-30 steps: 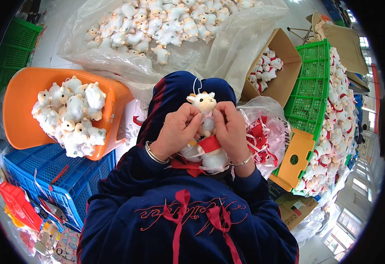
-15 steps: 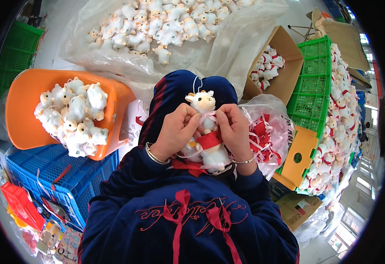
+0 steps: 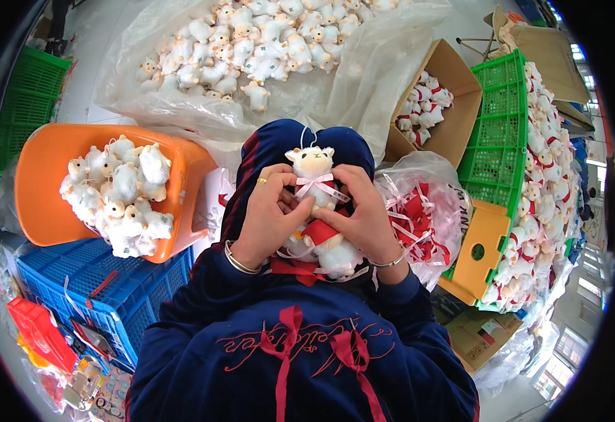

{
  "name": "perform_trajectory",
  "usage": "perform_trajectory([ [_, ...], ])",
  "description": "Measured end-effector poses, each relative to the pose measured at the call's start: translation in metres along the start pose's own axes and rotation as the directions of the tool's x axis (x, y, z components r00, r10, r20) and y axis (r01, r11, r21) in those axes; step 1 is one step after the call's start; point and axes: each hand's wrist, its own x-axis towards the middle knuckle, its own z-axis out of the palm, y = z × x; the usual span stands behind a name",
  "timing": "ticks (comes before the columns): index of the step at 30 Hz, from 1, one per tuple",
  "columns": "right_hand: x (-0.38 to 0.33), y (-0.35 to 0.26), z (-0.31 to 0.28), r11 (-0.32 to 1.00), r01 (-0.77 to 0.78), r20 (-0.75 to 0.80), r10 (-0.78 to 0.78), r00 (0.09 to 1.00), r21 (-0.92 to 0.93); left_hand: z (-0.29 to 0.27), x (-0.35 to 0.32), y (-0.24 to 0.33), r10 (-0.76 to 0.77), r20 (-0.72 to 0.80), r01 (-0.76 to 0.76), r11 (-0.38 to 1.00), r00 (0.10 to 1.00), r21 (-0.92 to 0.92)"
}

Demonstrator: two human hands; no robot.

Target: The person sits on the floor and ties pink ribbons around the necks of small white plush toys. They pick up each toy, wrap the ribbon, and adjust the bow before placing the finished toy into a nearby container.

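A small white plush sheep [image 3: 312, 163] with a hanging loop lies face up between my hands over my lap. Round its neck sits a pale pink ribbon bow [image 3: 316, 184]. My left hand [image 3: 272, 214] grips the toy's left side, thumb against its belly. On the other side my right hand [image 3: 365, 219] holds it too, fingers by the ribbon's end and thumb lower on the body. Below them on my lap rest another white plush toy [image 3: 340, 259] and a piece of red cloth [image 3: 299, 270], partly covered.
An orange plastic chair [image 3: 37, 190] at left bears several plush sheep, beside a blue crate [image 3: 135, 299]. Ahead, a clear plastic sheet [image 3: 364, 77] carries a heap of them. To the right are a cardboard box [image 3: 462, 119], a bag of red ribboned pieces [image 3: 423, 225] and a green crate [image 3: 494, 133].
My fingers have moved from pinching the ribbon at the neck to the toy's sides, thumbs now on its body. The bow shows fully. The view has shifted slightly.
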Motion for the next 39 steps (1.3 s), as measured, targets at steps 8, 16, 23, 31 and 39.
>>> perform_trajectory([
  [8,-0.002,-0.009,-0.003,0.990,-0.140,0.069,0.138,0.988,0.029,-0.003,0.002,-0.002,0.003,0.073,-0.015,0.986,0.997,0.168],
  [16,-0.008,-0.003,-0.010,0.999,0.032,-0.234,-0.041,0.971,-0.044,0.003,0.008,0.000,0.111,0.111,-0.100,0.990,0.988,-0.101],
  [23,0.003,0.076,-0.181,0.805,-0.516,-0.751,0.141,0.646,-0.293,-0.010,0.015,-0.007,0.016,0.093,-0.009,0.997,0.996,-0.074],
  [31,-0.014,0.028,-0.104,0.958,-0.272,0.077,0.280,0.957,-0.093,-0.018,0.023,-0.007,-0.083,0.070,0.092,0.987,0.994,-0.129],
  [39,-0.015,0.023,-0.082,0.951,-0.310,0.099,0.307,0.947,0.016,-0.012,0.030,0.092,0.332,0.620,-0.341,0.934,0.711,-0.109],
])
